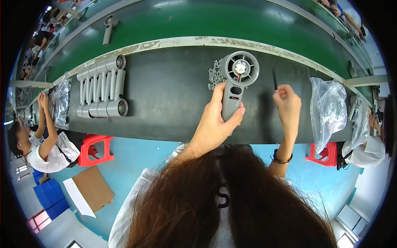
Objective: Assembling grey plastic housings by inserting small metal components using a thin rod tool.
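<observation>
My left hand (pixel 215 122) grips the handle of a grey hand-held fan body (pixel 235 82), held upright over the black table (pixel 165 95); its round head shows a white motor hub with a red wire. My right hand (pixel 287 105) is closed around a thin dark tool (pixel 274 79) that points away from me, a little right of the fan. A small heap of grey plastic parts (pixel 215 75) lies just left of the fan head.
Two rows of several grey fan bodies (pixel 103 87) lie at the table's left. A clear plastic bag (pixel 328 109) sits at the right. A green conveyor belt (pixel 198 22) carries one fan body (pixel 108 29). Another person (pixel 41 144) works at the left. Red stools (pixel 94 149) stand below.
</observation>
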### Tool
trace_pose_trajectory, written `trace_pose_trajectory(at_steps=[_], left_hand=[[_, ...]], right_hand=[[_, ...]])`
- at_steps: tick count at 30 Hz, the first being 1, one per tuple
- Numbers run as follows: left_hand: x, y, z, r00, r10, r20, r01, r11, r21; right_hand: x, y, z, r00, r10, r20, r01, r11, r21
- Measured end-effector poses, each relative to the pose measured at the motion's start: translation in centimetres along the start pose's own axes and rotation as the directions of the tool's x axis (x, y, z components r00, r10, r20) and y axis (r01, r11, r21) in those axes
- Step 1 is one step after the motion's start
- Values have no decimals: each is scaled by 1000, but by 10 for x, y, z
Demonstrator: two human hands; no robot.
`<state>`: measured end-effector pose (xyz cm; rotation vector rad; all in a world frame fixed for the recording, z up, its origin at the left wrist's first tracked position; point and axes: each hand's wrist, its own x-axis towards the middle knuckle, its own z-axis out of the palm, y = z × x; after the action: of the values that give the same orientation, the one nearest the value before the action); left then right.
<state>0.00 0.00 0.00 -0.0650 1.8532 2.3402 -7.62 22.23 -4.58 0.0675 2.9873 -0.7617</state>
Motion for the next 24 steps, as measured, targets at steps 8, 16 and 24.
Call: trace_pose_trajectory(at_steps=[8,16,24], left_hand=[[-15,4,15,998,27,-62,-21,995,99],[-18,4,22,973,221,-69,-192,938,288],[-21,5,21,972,232,-39,-205,915,348]], right_hand=[[-59,-67,-41,788,-274,-551,593,97,799],[-79,-79,-21,464,-454,-761,886,245,395],[-81,-81,-26,483,-534,-694,872,366,326]])
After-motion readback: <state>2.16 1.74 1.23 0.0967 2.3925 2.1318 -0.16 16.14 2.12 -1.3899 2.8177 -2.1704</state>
